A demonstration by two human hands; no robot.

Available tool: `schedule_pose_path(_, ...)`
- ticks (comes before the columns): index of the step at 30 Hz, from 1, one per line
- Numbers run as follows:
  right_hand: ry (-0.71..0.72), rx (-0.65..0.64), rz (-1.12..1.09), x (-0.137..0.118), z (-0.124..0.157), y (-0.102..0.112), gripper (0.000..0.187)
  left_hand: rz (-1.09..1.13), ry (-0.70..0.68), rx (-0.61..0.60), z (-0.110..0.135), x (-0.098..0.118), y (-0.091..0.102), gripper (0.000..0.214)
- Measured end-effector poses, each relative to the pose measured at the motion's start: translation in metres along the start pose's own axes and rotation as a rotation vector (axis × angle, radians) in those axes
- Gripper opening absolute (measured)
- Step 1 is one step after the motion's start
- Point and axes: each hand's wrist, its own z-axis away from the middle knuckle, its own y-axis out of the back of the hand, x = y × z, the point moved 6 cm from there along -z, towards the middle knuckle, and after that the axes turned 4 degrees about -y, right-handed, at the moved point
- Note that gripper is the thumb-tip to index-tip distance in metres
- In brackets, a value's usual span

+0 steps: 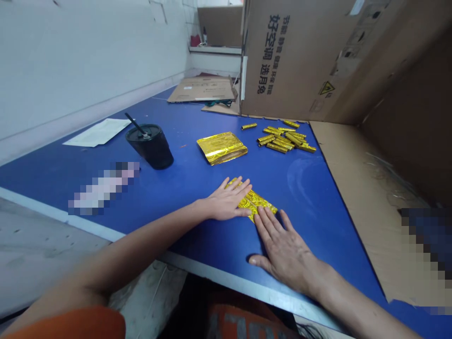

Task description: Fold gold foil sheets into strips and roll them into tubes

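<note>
A sheet of shiny gold foil paper [259, 201] lies flat on the blue table near its front edge. Across its left part rests my left hand [229, 201], palm down with the fingers spread. My right hand [280, 242] lies flat too, fingertips on the sheet's lower right edge and thumb out to the side on the table. Both hands cover parts of the sheet. Just beyond them sits a stack of gold foil paper [223, 148]. Farther right is a loose pile of rolled gold foil tubes [282, 139], with one tube [249, 126] apart from it.
A black cup with a straw [151, 146] stands at the left, near a white paper [99, 133] and a pixelated object [104, 188]. Large cardboard [296, 61] rises behind the pile, and a cardboard strip [353, 188] borders the right side. Flat cardboard [203, 89] lies at the back.
</note>
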Motion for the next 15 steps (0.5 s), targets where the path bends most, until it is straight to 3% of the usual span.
schedule_pose_path(6,0.076,-0.008,-0.076,-0.02,0.007,0.002,0.088,0.012,0.037,-0.014,-0.009,-0.013,0.001,0.071)
schedule_pose_path(15,0.129,-0.046,-0.104,-0.019,0.005,0.007,0.079,-0.016,0.046,0.036,-0.012,-0.013,-0.001,0.073)
